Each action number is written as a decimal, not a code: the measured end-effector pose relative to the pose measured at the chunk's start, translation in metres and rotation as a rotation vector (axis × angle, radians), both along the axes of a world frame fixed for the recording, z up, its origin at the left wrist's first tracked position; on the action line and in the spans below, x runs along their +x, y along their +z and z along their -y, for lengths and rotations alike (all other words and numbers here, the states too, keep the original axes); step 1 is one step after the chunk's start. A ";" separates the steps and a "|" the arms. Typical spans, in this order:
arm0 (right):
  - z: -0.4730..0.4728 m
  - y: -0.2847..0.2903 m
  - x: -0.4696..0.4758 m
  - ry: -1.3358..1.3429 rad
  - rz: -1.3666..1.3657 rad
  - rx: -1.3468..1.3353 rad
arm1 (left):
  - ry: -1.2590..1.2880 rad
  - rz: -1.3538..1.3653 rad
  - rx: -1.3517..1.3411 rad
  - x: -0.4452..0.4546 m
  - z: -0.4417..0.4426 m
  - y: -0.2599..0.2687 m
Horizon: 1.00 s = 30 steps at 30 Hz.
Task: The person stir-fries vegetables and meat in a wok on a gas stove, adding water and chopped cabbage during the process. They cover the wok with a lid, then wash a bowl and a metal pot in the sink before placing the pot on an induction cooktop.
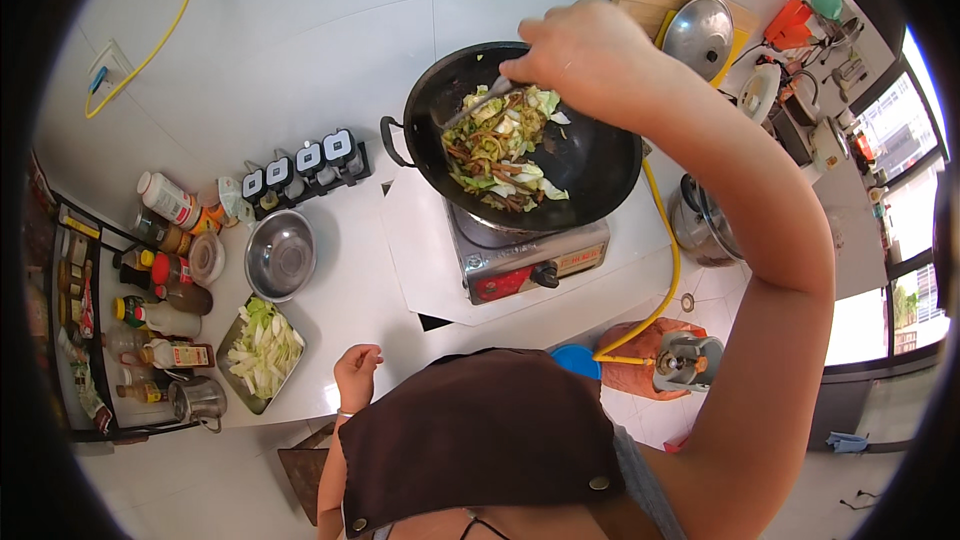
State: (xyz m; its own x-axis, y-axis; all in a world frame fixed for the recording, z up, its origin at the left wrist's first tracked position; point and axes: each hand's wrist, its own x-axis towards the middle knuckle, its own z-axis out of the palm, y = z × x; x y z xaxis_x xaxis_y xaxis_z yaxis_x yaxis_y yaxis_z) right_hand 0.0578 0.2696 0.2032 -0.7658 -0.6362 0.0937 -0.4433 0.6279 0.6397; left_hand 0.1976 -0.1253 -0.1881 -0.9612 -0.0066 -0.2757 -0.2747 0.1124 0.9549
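Note:
My right hand (581, 52) grips the handle of a metal spatula (480, 103), whose lower end is among chopped cabbage and brown strips (506, 146) in a black wok (592, 157). The wok stands over a silver gas stove (525, 262) with a black knob. My left hand (358, 375) is held near the counter's front edge, fingers curled and nothing seen in it. Left of it a rectangular metal tray (283, 379) holds cut cabbage (262, 345), beside a steel bowl (281, 255).
Seasoning boxes (309, 161) line the wall; bottles and jars (176, 292) crowd the left end. A yellow gas hose (667, 292) runs from the cylinder (679, 364) past the stove's right side. A steel pot (697, 232) and a metal lid (697, 34) are at right.

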 end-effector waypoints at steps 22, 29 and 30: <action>-0.138 -0.024 0.107 -0.532 0.019 -0.305 | -0.096 0.039 -0.118 -0.023 -0.005 -0.005; -0.126 0.016 0.061 -0.733 0.065 -0.324 | -0.028 0.063 -0.176 -0.001 0.017 -0.011; -0.127 0.025 0.050 -0.774 0.075 -0.266 | 0.016 0.085 -0.154 0.007 0.025 -0.019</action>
